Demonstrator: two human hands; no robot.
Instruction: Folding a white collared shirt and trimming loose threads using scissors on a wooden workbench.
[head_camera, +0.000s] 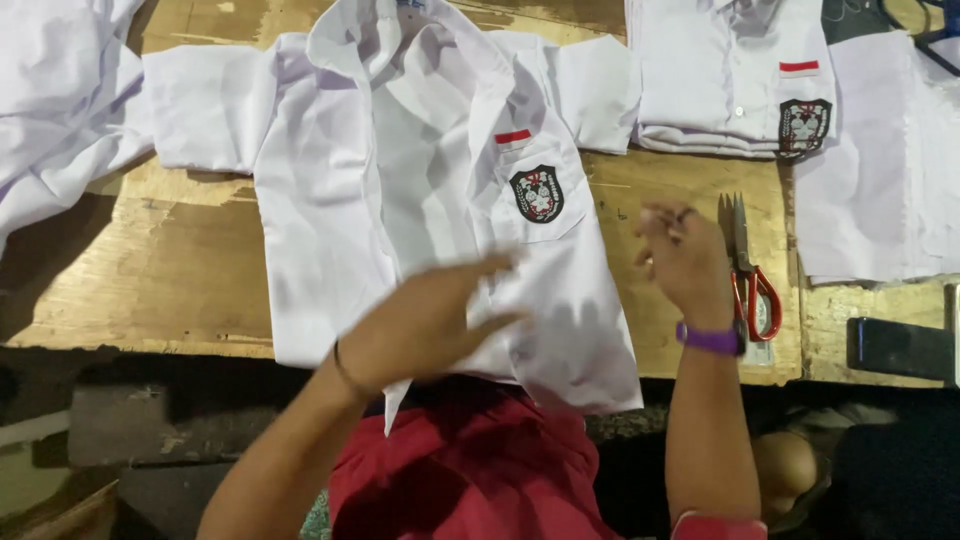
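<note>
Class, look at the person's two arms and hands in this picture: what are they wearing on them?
The left hand has a thin dark band at its wrist. The right hand wears a purple wristband, and a ring shows on one finger. Both forearms are bare; a red cuff edge shows low on the right arm.

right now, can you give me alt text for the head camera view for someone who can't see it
A white short-sleeved shirt with a dark chest badge lies spread on a worn wooden table, with the person's left hand resting on its lower front. The right hand is raised beside it, near red-handled scissors, and a folded stack of white shirts sits beyond.
</note>
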